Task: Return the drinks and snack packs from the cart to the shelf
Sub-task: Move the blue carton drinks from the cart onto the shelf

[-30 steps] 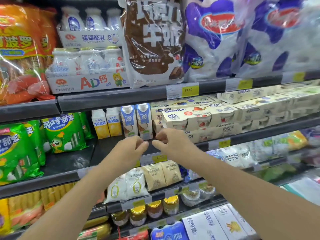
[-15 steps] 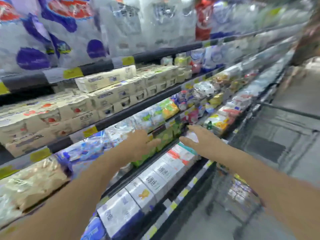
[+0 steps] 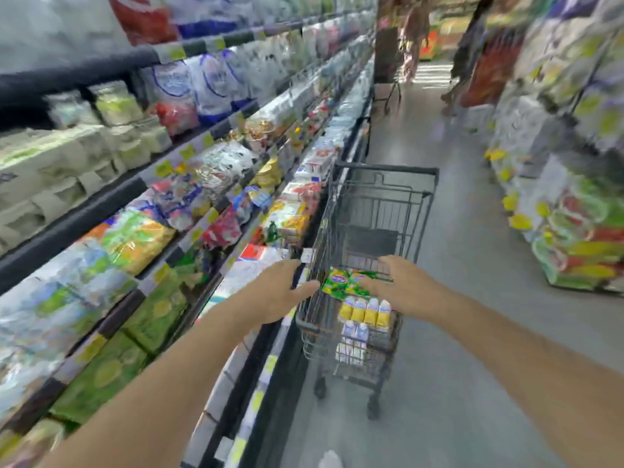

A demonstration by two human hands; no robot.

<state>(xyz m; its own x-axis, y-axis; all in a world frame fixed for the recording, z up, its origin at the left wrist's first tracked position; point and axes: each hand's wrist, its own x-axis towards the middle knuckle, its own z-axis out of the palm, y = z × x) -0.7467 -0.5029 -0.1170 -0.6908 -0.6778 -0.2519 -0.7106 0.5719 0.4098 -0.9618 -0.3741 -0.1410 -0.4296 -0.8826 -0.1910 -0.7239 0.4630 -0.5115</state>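
A dark wire cart stands in the aisle beside the shelf. A green snack pack lies on top of the load in the cart. Below it stand several yellow drink cartons and white and blue drink cartons. My right hand hovers over the cart with fingers spread, at the right edge of the green pack. My left hand is open at the cart's left rim, holding nothing. The view is blurred by motion.
Packed shelves of dairy and snack bags run along the left. A second stocked display lines the right side of the aisle. A person stands at the far end, near another cart. Grey floor lies between.
My view has swung from facing the shelf to the right, down the aisle. Both hands left the shelf edge and moved over to the cart.
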